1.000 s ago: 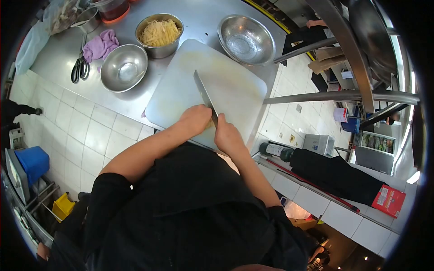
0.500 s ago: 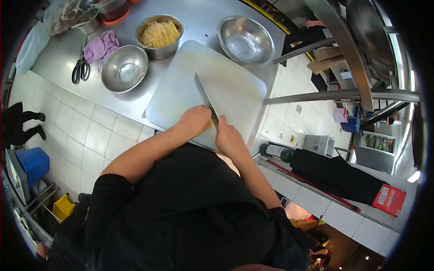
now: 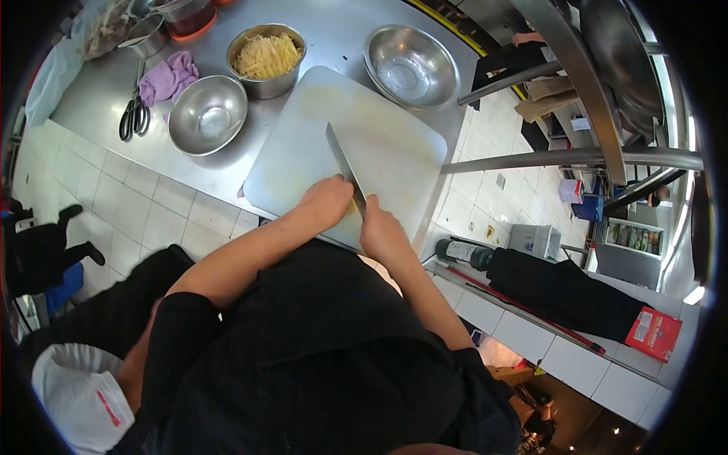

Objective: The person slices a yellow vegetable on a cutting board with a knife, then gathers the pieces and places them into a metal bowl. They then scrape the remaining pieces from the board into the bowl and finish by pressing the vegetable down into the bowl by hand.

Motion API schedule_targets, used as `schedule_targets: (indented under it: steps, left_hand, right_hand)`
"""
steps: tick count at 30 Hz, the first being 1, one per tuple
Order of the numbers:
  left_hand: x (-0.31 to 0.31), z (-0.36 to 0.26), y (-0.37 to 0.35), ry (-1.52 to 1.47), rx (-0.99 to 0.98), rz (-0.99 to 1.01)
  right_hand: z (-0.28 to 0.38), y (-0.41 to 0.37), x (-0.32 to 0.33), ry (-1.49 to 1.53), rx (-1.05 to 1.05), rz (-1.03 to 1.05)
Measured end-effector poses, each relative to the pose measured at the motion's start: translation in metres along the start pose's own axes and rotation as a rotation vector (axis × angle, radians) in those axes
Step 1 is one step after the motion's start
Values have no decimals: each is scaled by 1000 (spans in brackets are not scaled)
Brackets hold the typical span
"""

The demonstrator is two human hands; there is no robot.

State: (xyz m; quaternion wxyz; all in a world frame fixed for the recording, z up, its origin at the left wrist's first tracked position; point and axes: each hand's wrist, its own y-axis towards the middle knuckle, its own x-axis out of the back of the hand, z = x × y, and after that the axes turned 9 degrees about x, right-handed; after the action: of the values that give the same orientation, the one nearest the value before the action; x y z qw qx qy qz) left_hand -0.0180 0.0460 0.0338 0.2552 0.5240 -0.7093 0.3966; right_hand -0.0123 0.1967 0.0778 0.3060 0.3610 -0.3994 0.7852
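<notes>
Okay so the steel table [image 3: 87, 98] is the big thing here, and you're standing right up at its near side. There's a co-worker in a white cap [image 3: 80, 398] just behind your left elbow, fyi. Your cutting board [image 3: 303, 114] sits by the table's near edge. The big bowl [image 3: 412, 68] is by the table's right edge, just beside the board; the bowl of pale yellow shreds [image 3: 265, 59] is next to the board's far left corner, and a smaller bowl [image 3: 208, 116] is over by the table's left front edge. The knife [image 3: 345, 159] is out over the board, handle end at the near edge and tip pointing toward the far edge. Scissors [image 3: 135, 119] lie close to the left front edge, with a pinkish cloth [image 3: 168, 78] beside them. Your right hand [image 3: 385, 231] has its fingers wrapped around the knife handle. Your left hand [image 3: 330, 203] is bunched up right next to the blade, fingers curled in; can't tell what the fingertips are pinching, they're hidden. Smallest bit: something yellowish [image 3: 351, 210] peeking out between that hand and the knife, near edge of the board.
</notes>
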Motion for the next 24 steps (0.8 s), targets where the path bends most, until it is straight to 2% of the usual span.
schedule_targets:
  steps: [5,7,14,17,19,24]
  left_hand:
    - [-3,2,0,-3,-1,24]
    - [-7,4,0,-32,-8,-23]
    - [-1,-1,-2,16,4,42]
    - [-3,-3,-1,-27,63,-2]
    - [4,-3,-5,31,1,24]
    - [-3,1,0,-13,29,-21]
  right_hand:
    - [0,-1,3,-29,-3,22]
    - [-1,-5,3,14,-16,24]
    - [0,-3,2,16,-30,43]
    - [-6,1,-6,20,14,-9]
    - [-1,-4,3,-1,15,-37]
    - [-3,0,1,-4,-8,-1]
